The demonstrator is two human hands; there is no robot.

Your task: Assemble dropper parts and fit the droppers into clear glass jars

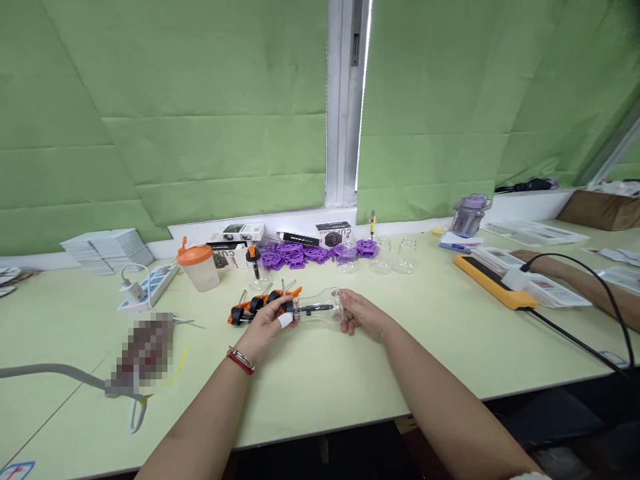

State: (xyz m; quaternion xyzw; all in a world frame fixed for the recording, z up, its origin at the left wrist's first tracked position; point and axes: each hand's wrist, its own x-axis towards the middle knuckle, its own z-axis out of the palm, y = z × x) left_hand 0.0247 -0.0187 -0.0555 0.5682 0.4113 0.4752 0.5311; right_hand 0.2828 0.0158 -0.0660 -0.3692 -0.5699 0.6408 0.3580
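Observation:
A clear glass bottle (pixel 320 307) lies sideways between my hands, with a black stem inside it and a black cap at its left end. My left hand (pixel 270 321) is closed around the cap end. The base of the bottle is held by the fingers of my right hand (pixel 361 315). Just left of the bottle, orange and black dispenser tops (pixel 255 305) with metal spouts rest on the table. Behind them stands a glass bottle with an orange and black top (pixel 254 263).
Purple plastic parts (pixel 293 253) and clear glass bottles (pixel 404 257) line the back. An orange-lidded cup (pixel 199 267) and a white power strip (pixel 150 287) are left. At right are an orange power strip (pixel 493 281), a purple bottle (pixel 470 215) and another person's arm (pixel 575 280).

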